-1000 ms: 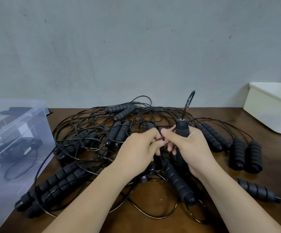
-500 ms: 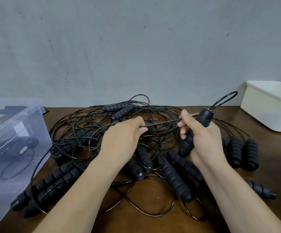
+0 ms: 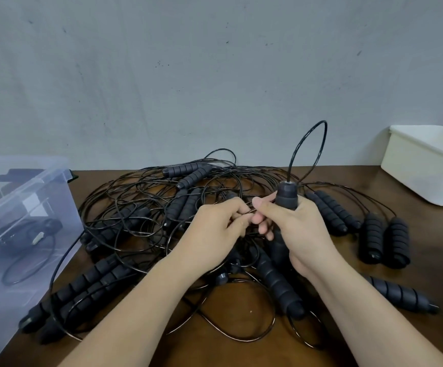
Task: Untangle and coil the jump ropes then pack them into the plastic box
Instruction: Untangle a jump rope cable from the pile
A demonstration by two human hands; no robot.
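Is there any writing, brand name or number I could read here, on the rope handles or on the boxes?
No text can be read anywhere.
Pale tag inside the clear plastic box: too blurred to read, if it carries print at all.
Jump rope handles: no marks visible.
White tub: no marks visible.

brown table point(image 3: 437, 247): tangled jump ropes point(image 3: 180, 205), white tub point(image 3: 427, 165), likely clear box point(image 3: 29, 207)
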